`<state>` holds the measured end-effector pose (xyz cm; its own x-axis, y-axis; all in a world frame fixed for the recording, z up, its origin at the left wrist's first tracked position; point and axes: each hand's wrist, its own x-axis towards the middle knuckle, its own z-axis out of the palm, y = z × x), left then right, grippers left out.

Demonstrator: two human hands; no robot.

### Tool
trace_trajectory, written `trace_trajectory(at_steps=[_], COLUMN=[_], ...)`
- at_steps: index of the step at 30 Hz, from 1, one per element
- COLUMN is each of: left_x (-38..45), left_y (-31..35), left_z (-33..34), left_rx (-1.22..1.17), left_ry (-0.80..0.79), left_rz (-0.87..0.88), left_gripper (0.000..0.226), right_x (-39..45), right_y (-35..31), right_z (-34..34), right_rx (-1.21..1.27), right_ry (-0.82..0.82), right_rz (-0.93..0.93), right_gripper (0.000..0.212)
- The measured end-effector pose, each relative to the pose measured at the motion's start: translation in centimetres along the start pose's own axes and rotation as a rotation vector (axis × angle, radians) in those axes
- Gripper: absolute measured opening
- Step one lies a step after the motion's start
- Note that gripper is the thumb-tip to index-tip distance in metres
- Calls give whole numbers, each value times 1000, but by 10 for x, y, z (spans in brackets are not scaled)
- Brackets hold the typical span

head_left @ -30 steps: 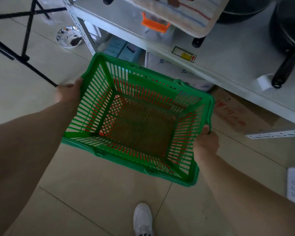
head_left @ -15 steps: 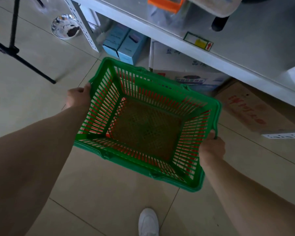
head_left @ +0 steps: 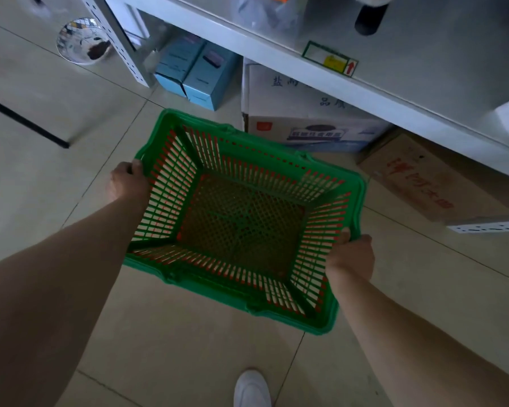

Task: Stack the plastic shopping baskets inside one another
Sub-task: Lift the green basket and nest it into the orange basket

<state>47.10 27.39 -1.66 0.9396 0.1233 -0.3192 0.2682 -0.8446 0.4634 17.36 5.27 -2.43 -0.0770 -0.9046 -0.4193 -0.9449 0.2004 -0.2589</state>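
Left hand clamped on the left short rim of the green basket, right hand closed on the opposite rim with thumb hooked inside, so the load hangs level and mouth-up between both arms. Held over the floor just off the shelf's front edge, near the boxes beneath. Red basket showing through the green slats, seemingly nested around it already, which probably explains the two-sided grip: keeps the pair square and together.
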Motion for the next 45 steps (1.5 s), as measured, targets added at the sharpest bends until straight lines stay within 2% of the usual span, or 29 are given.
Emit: trace_trajectory(at_steps=[5,10,25,33,45], left_x=[1,-4,-58,-109,-214], left_y=[-2,-4,-8,-1,43], left_z=[2,3,28,64,131], left_rx=[65,98,65,24,96], left_ry=[-33,-43,-15,-19,-71], left_rz=[4,22,-84,-159,-49], left_gripper=[47,48,49,59,66], right_x=[4,9,53,87,149], right_y=[-1,-5,23,70,179], right_z=[-1,4,-25,-60,-124], right_rx=[-67,119,109,112,134], right_ry=[37,14,-79,-92,-50], right_rz=[-85,2,-24,-5,58], right_gripper=[41,44,41,40,40])
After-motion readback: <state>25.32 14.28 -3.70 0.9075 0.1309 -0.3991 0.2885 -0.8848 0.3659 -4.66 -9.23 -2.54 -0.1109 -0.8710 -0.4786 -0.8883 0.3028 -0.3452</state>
